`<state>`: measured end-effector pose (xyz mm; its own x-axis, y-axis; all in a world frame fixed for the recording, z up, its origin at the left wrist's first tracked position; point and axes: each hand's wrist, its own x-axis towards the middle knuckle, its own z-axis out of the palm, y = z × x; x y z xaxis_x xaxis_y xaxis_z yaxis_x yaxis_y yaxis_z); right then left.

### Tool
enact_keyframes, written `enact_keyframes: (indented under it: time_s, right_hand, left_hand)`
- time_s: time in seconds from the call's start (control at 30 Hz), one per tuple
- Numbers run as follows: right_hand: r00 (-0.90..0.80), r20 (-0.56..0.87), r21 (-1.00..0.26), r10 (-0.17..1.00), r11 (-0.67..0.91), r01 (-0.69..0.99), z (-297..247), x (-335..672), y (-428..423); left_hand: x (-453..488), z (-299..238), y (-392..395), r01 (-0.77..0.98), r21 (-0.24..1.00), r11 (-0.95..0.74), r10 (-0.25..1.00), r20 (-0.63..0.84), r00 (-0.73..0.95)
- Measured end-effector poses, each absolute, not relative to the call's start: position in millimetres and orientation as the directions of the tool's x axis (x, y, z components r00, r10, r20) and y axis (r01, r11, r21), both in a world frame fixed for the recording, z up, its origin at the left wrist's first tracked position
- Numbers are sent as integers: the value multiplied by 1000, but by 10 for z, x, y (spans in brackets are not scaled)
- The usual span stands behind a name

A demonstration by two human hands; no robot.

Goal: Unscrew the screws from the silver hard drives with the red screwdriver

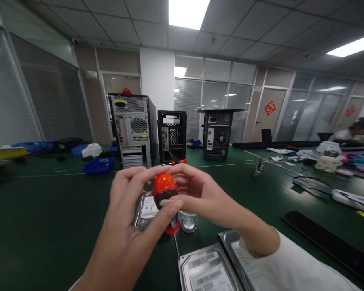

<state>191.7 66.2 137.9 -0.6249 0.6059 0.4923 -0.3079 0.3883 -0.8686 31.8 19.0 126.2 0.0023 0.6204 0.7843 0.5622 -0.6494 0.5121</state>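
A screwdriver (165, 185) with a red and black handle stands nearly upright between my hands, its thin shaft running down to the corner of a silver hard drive (208, 268). My left hand (125, 220) holds the handle from the left, thumb in front and fingers over the top. From the right, my right hand (202, 196) closes its thumb and fingers on the same handle. A second hard drive (147, 209) lies behind my left hand, partly covered. Another drive (230, 240) sits under my right forearm. Beside the shaft is a small clear round container (189, 224).
Several computer cases stand at the back, including a tall one (136, 121) and a black one (218, 135). A blue tray (98, 165) is at left. At right lie a long black strip (327, 242), cables (312, 180) and a jar (329, 161). A person (352, 133) sits far right.
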Motion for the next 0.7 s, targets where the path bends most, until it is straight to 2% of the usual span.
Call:
enact_keyframes:
  time_s: [0.13,0.23,0.33,0.43,0.53,0.63,0.7]
  right_hand:
    - [-630,394,-911,670,193,-364,1343,1877,664]
    - [-604,363,-924,710,187,-335,1334,1877,651]
    - [-645,331,-936,688,151,-319,1302,1883,654]
    - [-678,310,-928,666,58,-368,1255,1861,685]
    - [-671,305,-921,675,30,-389,1258,1875,703]
    - [-585,259,-964,768,167,-208,1290,2075,630]
    - [-456,232,-949,859,304,88,1247,2383,503]
  left_hand:
    - [246,1322,243,404,575,-712,666,735,128]
    - [172,1395,271,381,577,-723,678,697,232]
    - [94,1469,366,331,626,-706,708,623,334]
    - [28,1512,448,281,698,-659,746,557,364]
    - [-9,1507,479,223,767,-602,777,496,388]
    - [22,1436,488,97,859,-502,795,414,443]
    - [81,1367,490,-16,911,-413,815,377,440]
